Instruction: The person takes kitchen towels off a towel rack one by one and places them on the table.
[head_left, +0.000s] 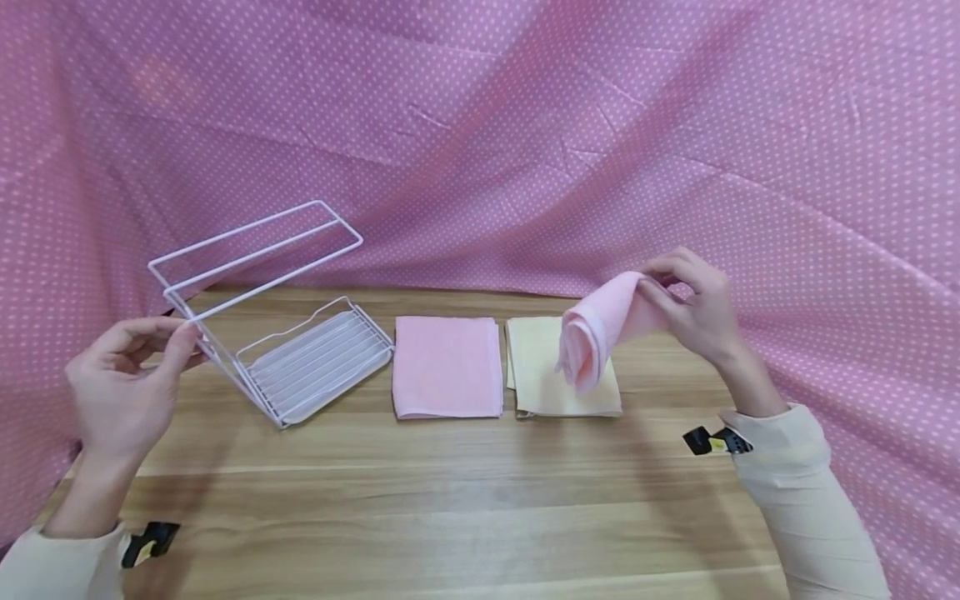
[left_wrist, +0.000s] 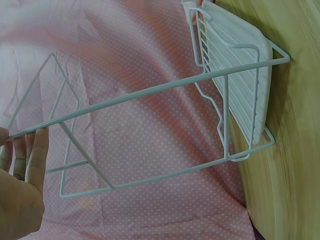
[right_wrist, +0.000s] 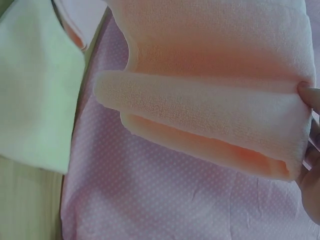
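Note:
On the left, my left hand [head_left: 135, 383] pinches the upright side of a white wire rack [head_left: 247, 292] between thumb and fingers. The rack has an open wire frame on top and a white tray [head_left: 318, 358] in its slatted base, which sits on the table. My right hand [head_left: 693, 304] pinches a folded pink towel [head_left: 607, 321] by one edge, holding it in the air. The towel droops in a curl and overlaps a folded yellow towel [head_left: 540, 367] in the head view. In the right wrist view the held towel [right_wrist: 215, 60] shows several soft layers.
Another folded pink towel [head_left: 447, 367] lies flat on the wooden table [head_left: 450, 517], between the rack and the yellow towel. A pink dotted cloth [head_left: 480, 150] hangs behind the table and along its sides.

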